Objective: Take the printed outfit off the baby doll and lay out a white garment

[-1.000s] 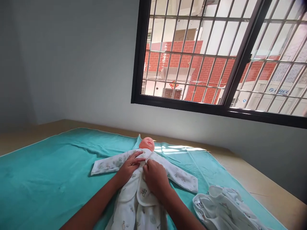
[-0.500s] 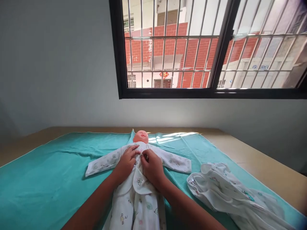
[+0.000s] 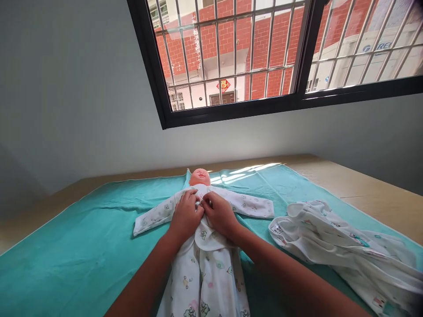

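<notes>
Head view shows the bent fingertips of the left hand (image 3: 187, 216) and right hand (image 3: 220, 214) meeting at the upper front of the white printed jacket (image 3: 211, 240), seemingly pinching its fabric, though what sits between them is too small to tell. Around them, the jacket is covering a doll (image 3: 200, 177) that is lying face up on a turquoise cloth (image 3: 82, 237), its sleeves spreading to both sides. Crumpled white clothes (image 3: 330, 240) are lying to the right, while the cloth is covering much of a wooden surface (image 3: 373, 185) below a barred window (image 3: 231, 53).
</notes>
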A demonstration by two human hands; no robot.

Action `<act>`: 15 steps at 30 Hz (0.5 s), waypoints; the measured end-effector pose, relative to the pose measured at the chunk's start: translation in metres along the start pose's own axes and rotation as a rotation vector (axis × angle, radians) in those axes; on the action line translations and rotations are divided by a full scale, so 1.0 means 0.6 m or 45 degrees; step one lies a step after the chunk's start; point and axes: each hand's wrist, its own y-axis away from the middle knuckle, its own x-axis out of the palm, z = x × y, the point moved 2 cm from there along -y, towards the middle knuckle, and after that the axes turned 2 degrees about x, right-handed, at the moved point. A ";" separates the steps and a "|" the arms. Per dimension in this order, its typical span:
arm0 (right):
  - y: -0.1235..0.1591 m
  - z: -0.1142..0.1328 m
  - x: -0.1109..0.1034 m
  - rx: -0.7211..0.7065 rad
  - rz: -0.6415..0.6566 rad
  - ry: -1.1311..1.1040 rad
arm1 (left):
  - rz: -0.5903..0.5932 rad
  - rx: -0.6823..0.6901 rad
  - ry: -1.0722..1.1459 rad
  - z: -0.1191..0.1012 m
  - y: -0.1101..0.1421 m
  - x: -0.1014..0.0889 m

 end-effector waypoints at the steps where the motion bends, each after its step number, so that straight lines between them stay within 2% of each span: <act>1: -0.001 0.000 0.000 0.000 -0.002 0.009 | -0.001 -0.002 -0.005 0.000 0.000 -0.001; 15: -0.010 -0.007 0.003 0.029 0.063 0.046 | 0.035 -0.045 0.252 0.010 0.000 -0.008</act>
